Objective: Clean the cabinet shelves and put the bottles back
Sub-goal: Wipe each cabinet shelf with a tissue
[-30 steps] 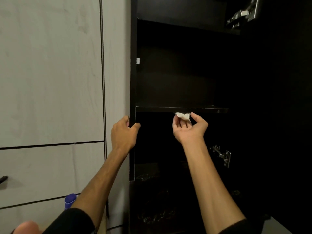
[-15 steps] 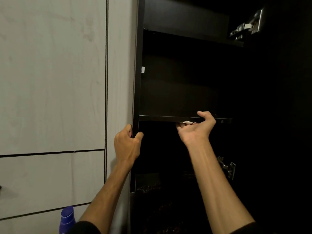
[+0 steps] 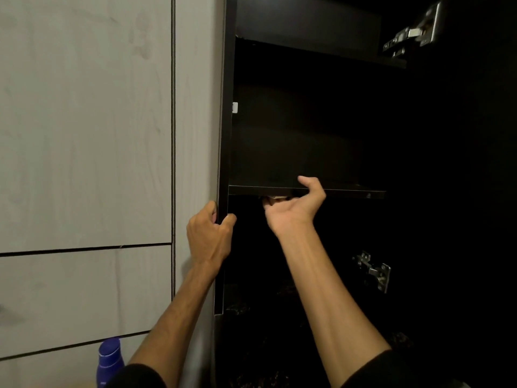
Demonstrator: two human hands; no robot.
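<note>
I see both arms raised up to the dark cabinet. The left hand [image 3: 210, 236] grips the front edge of the cabinet side panel [image 3: 227, 141], fingers curled on the outer face and thumb on the inner one. The right hand [image 3: 296, 208] is at the front edge of the shelf [image 3: 349, 191], palm up: its thumb bends over the top, and its fingers are under the board, pressing a small pale cloth [image 3: 275, 196] there. A blue bottle [image 3: 109, 361] stands low at left.
</note>
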